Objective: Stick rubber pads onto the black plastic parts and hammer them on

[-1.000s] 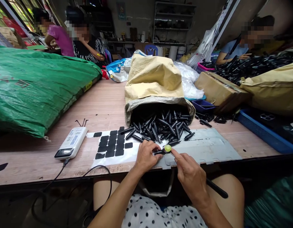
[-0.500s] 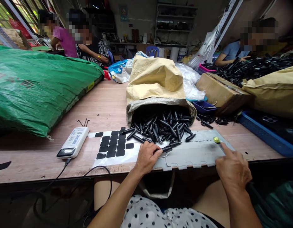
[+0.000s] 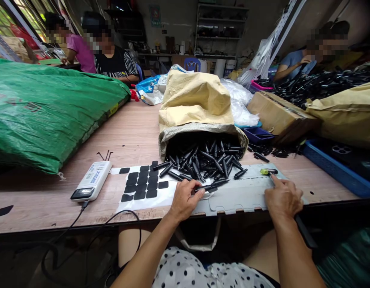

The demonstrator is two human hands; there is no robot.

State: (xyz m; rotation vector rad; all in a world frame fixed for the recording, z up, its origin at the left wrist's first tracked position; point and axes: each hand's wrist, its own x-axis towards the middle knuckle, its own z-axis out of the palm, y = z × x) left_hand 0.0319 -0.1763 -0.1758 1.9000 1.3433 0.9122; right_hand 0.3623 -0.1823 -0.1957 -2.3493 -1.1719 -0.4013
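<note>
My left hand (image 3: 184,200) is closed, thumb and fingers pinching a slim black pen-shaped part (image 3: 211,187) that lies low over a grey board (image 3: 237,196). Off to the right, my right hand (image 3: 282,199) wraps round a hammer (image 3: 268,171); its index finger stretches along the shaft. The hammer's head, yellow-green at one end and metallic at the other, hangs over the board's right part, and its black handle sticks out below my wrist. Just behind my left hand, several more black pen-shaped parts (image 3: 197,166) spill from the mouth of a tan sack (image 3: 197,100).
Left of the board lies a white sheet (image 3: 169,196) with several black rounded squares (image 3: 142,188). A white power bank (image 3: 93,180) with a cable sits farther left, before a large green sack (image 3: 47,116). A blue tray (image 3: 331,170) and cardboard box (image 3: 277,116) are right. Co-workers sit beyond.
My right hand has moved slightly left and turned, so the hammer's head now lies sideways and its handle shows more below. My left hand stays on the black part.
</note>
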